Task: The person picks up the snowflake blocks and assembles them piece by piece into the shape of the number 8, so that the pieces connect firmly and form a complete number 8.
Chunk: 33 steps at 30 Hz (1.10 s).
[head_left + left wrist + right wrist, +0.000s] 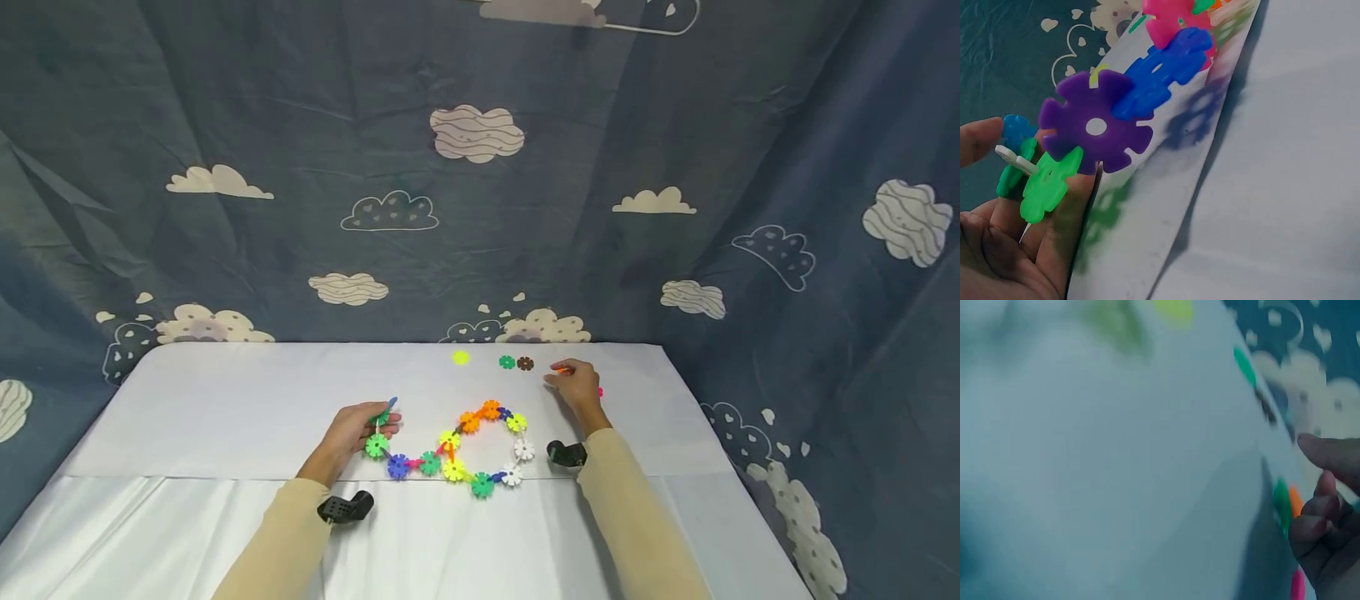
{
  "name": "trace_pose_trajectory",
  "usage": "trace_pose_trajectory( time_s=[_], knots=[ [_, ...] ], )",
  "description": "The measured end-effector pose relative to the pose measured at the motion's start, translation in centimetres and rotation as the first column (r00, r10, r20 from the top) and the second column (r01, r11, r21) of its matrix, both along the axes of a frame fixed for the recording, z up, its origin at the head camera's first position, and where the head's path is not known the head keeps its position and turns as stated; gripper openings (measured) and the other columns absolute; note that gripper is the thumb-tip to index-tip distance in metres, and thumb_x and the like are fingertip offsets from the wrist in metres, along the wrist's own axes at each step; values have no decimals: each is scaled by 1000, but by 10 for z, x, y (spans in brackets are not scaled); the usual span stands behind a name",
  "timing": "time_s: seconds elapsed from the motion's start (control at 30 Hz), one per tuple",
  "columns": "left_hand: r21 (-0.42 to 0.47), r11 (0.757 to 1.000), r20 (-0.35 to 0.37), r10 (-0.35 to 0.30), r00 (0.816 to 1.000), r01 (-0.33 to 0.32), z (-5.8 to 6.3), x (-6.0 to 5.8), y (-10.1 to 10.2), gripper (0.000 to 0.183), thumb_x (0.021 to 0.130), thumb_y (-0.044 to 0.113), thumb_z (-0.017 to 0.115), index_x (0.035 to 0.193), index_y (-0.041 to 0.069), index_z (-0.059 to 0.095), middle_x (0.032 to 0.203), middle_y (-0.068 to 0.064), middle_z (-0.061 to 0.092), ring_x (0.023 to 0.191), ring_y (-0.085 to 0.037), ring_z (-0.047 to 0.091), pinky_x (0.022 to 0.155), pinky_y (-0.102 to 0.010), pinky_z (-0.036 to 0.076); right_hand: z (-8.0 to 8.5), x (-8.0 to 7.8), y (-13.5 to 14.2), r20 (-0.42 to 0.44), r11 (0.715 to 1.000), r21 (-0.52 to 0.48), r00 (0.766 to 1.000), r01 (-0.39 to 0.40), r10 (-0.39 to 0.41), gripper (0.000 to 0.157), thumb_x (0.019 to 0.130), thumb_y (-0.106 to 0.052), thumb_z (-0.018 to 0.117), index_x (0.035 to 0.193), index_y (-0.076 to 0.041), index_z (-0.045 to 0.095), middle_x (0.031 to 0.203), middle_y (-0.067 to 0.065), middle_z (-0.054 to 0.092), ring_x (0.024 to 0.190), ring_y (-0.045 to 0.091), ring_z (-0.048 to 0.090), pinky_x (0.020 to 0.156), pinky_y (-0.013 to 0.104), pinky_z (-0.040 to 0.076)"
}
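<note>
In the head view my left hand (352, 429) holds the left end of a chain of flower-shaped plastic discs (398, 467). Its thumb meets a small blue disc (1017, 129) in the left wrist view, while the other fingers lie behind the green discs (1052, 184). A purple disc (1072, 119) and a blue one continue the chain. On the right, the chain forms a loop on the white table, with orange, yellow, white and green discs. My right hand (577, 386) reaches far right, thumb apart from curved fingers, fingertips right at an orange disc (1296, 501) beside a green disc (1282, 505).
Loose yellow (461, 357), green (507, 362) and brown (525, 363) discs lie near the table's back edge. A pink disc (600, 392) shows beside my right hand. Behind the white-covered table (247, 417) hangs a dark cloud-print curtain (300, 125).
</note>
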State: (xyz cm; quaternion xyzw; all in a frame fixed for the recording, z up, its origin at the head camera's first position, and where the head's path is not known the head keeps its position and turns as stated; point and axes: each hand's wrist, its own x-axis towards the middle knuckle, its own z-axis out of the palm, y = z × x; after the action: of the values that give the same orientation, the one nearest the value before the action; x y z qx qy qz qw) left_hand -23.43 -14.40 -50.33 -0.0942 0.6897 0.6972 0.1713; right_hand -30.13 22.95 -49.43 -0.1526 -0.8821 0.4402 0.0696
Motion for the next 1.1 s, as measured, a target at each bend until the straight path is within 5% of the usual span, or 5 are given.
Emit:
trace_pose_trajectory(
  time_s=[0.37,0.6,0.73,0.93,1.1],
  knots=[
    [-20,1000,4,22,1000,-22,0,4,-4,48,96,37,58,116,-6,63,96,-7,72,82,-11,69,78,-26,55,-8,5,14,189,995,89,981,33,-50,44,86,-16,73,120,7,58,124,24,56,116,37,52,102,49,43],
    [18,999,9,38,999,-39,0,7,-5,45,97,33,57,118,-7,62,98,-8,72,83,-12,68,78,-25,55,-11,7,11,120,992,123,993,-37,22,35,84,-10,75,112,3,58,107,21,60,99,33,55,91,45,47],
    [21,999,15,43,999,-43,1,5,-5,45,97,32,56,120,-7,61,99,-8,72,84,-12,68,79,-25,55,-14,10,6,0,996,-32,997,-78,78,24,86,-2,70,107,2,58,92,17,62,72,21,59,67,31,54],
    [37,999,-10,12,1000,-12,0,2,-6,48,97,31,57,124,-8,57,101,-9,71,86,-13,68,82,-27,55,6,10,-38,-101,936,-279,976,-216,195,20,92,-4,62,111,2,62,90,13,61,62,20,59,51,23,48],
    [70,997,-33,-23,999,25,-5,1,-5,48,99,28,56,126,-12,53,102,-10,71,88,-13,68,84,-27,55,17,13,-94,-102,846,-354,915,-399,390,22,91,0,64,112,6,64,88,12,60,65,28,61,54,27,52]
  ],
)
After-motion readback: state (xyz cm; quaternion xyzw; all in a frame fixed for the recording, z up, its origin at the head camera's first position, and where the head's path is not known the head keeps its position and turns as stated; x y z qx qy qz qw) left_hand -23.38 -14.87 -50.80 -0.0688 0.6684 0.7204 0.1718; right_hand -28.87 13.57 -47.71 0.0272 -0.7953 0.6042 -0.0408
